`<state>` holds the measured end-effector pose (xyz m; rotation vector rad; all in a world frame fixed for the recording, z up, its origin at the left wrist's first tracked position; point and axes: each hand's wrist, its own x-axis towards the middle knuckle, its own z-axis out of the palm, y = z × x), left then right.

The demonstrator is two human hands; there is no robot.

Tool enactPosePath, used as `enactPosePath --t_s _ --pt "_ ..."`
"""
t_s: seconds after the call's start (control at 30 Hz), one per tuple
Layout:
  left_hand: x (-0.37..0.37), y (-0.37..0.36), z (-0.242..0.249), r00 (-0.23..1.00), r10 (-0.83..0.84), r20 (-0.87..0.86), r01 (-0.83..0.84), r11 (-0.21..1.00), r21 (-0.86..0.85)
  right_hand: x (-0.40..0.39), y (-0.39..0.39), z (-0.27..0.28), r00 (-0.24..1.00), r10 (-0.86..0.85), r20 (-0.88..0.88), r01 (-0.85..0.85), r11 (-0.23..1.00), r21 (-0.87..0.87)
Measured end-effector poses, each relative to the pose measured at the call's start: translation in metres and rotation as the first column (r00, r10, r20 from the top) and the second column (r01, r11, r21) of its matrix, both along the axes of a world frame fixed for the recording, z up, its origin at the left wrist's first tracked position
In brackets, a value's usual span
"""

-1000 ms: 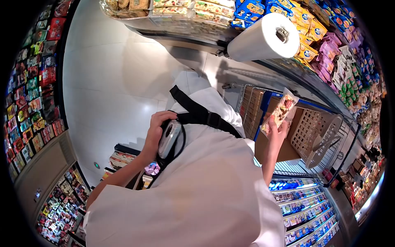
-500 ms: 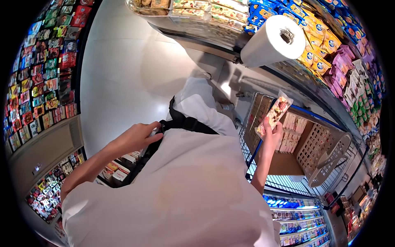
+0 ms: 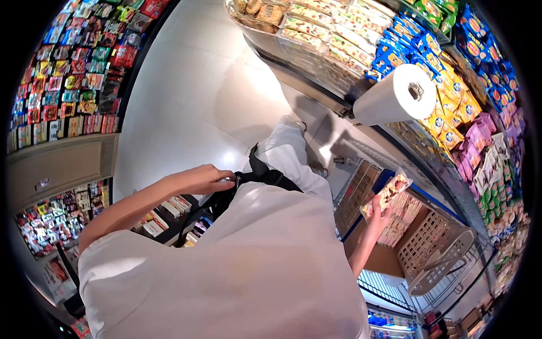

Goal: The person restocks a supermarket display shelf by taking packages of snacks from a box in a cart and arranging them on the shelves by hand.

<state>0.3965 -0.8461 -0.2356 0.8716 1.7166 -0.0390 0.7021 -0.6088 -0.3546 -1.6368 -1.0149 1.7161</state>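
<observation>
In the head view, my right hand [image 3: 377,214] grips a snack bar in a clear wrapper [image 3: 393,191], with pink and dark bits showing through. It holds the bar tilted above a cardboard box [image 3: 379,255] in a shopping cart. Similar wrapped bars [image 3: 402,217] lie stacked in that box, beside a beige plastic basket [image 3: 424,240]. My left hand [image 3: 206,178] is at my waist, its fingers closed at a black strap [image 3: 261,169] with a buckle. Part of those fingers is hidden against the dark bag.
A roll of plastic bags [image 3: 389,99] stands at the edge of a display with wrapped bars [image 3: 324,28], blue packets [image 3: 395,51] and yellow packets [image 3: 451,107]. Shelves of colourful packages [image 3: 73,73] line the left. Pale floor tiles [image 3: 186,85] lie between.
The view has shifted, so the display, bag roll and cart appear lower in the picture. My right hand still holds the bar, now tilted more to the right. My left hand stays at the strap.
</observation>
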Motion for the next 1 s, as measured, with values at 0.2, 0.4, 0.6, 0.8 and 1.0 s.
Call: enactPosePath --t_s 0.2,0.4,0.6,0.8,1.0 --pt "0.002 -0.003 0.012 0.995 0.063 0.082 -0.061 0.998 -0.024 -0.003 0.006 -0.004 0.998 0.064 0.009 -0.064 0.997 0.047" --pt "0.013 -0.014 0.017 0.968 0.169 0.187 -0.156 0.984 -0.083 -0.011 0.008 -0.001 0.992 0.126 0.022 -0.127 0.991 0.036" --pt "0.014 -0.023 0.010 0.943 0.242 0.227 -0.237 0.970 -0.049 -0.015 0.013 -0.004 0.989 0.145 -0.014 -0.145 0.989 0.029" --pt "0.015 -0.020 0.016 0.929 0.296 0.221 -0.273 0.953 -0.129 -0.011 0.014 -0.011 0.986 0.164 -0.036 -0.164 0.986 0.001" --pt "0.015 -0.017 0.015 0.889 0.363 0.278 -0.321 0.929 -0.185 -0.011 0.013 -0.004 0.983 0.169 -0.073 -0.170 0.985 -0.005"
